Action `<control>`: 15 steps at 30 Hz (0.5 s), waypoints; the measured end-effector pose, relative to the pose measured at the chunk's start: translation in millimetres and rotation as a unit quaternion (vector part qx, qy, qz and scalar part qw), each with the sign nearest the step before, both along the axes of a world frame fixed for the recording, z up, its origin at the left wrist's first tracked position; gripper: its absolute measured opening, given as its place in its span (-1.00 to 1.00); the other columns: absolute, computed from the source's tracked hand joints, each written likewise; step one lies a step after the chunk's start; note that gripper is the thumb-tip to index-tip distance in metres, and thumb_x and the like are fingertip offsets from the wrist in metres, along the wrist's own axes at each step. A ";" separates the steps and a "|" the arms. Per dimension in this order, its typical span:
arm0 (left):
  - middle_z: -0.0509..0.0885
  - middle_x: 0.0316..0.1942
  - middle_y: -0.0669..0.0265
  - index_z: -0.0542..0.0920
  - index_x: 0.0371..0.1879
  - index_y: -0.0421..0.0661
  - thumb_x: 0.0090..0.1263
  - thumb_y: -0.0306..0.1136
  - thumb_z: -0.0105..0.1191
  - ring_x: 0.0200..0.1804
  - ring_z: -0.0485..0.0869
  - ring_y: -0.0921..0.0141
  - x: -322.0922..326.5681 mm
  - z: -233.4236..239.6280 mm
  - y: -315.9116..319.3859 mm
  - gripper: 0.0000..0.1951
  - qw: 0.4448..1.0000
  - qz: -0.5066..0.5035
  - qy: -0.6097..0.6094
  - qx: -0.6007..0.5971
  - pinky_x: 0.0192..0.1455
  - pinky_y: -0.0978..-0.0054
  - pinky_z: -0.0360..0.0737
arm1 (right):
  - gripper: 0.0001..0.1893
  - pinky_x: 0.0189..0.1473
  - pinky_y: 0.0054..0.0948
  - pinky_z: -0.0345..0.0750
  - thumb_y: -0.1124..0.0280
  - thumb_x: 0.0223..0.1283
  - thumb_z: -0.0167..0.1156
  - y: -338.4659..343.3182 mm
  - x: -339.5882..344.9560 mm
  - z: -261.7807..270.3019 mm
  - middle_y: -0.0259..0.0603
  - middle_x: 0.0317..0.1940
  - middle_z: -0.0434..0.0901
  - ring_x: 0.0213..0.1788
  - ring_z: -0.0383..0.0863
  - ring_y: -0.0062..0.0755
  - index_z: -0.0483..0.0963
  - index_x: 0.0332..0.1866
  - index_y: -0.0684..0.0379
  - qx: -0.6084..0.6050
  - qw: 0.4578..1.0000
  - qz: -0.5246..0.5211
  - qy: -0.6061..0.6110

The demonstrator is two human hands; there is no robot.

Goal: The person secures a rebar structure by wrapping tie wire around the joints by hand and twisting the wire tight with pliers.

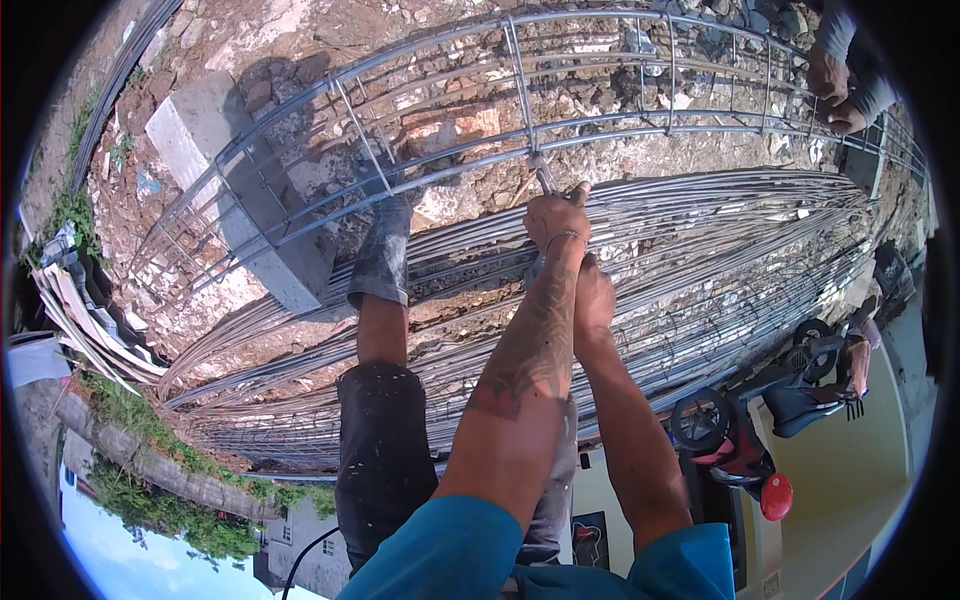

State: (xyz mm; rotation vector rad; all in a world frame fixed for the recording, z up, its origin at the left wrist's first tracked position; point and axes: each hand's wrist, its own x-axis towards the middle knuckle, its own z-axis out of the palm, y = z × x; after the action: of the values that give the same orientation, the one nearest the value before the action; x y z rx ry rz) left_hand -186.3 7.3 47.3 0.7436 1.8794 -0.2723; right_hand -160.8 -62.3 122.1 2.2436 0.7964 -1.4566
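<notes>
A long rebar cage (457,161), its bars joined by rectangular stirrups, stretches across the ground in front of me. My left hand (556,219) grips a metal hand tool (545,178), whose far end meets the cage's near bar at the foot of a stirrup (519,82). Just behind it is my right hand (595,298), fingers curled and partly covered by my left forearm; whether it holds anything is hidden. Bundles of loose steel rebar (697,217) lie beneath my hands and on both sides of my legs.
A concrete block (199,124) sits under the cage's left part. At upper right, another person's hands (829,79) are at the cage. Rubble and a broken brick (450,127) cover the ground beyond. Parked motorcycles (739,450) stand by a building at lower right.
</notes>
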 end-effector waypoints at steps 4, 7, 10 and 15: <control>0.39 -0.64 0.54 0.56 -0.53 -0.06 0.17 -0.12 0.33 -0.67 0.30 0.59 -39.4 6.9 9.0 -0.69 0.900 0.284 -0.282 -0.175 -0.60 0.51 0.42 | -0.49 -0.17 -0.19 0.58 0.29 0.13 0.20 -0.5 -15.8 23.1 0.14 -0.21 0.60 -0.19 0.66 0.02 0.23 0.02 0.44 0.068 0.978 -0.161 0.117; 0.29 -0.57 0.59 0.52 -0.26 0.01 0.35 -0.12 0.15 -0.59 0.25 0.62 -66.0 -10.3 -0.7 -0.78 0.747 0.387 -0.480 -0.248 -0.37 0.57 0.37 | -0.57 -0.24 -0.22 0.58 0.46 0.11 0.24 -3.7 -0.5 19.7 -0.03 -0.23 0.59 -0.26 0.65 -0.21 0.30 0.05 0.40 -0.039 0.686 -0.615 0.386; 0.39 -0.51 0.53 0.49 -0.16 -0.06 0.36 -0.10 0.12 -0.52 0.39 0.57 -64.4 -14.5 -7.0 -0.70 0.737 0.379 -0.513 -0.224 -0.29 0.41 0.55 | -0.65 -0.23 -0.31 0.58 0.48 0.11 0.21 -12.7 3.1 4.0 -0.01 -0.31 0.61 -0.31 0.65 -0.17 0.37 -0.02 0.39 -0.071 0.732 -0.577 0.355; 0.60 -0.36 0.33 0.38 0.10 -0.33 0.26 -0.21 0.26 -0.24 0.63 0.41 -56.2 18.1 -27.0 -0.43 0.883 0.230 -0.409 0.020 -0.15 0.42 0.62 | -0.67 -0.28 -0.11 0.57 0.44 0.05 0.15 11.1 -31.4 20.6 0.09 -0.44 0.62 -0.38 0.63 0.14 0.34 -0.12 0.44 0.027 0.995 -0.024 -0.091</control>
State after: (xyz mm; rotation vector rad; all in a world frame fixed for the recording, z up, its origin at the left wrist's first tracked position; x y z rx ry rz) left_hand -242.5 -19.7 65.5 0.3239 1.1851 0.3482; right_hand -192.3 -51.1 142.8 2.4101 0.7371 -1.2426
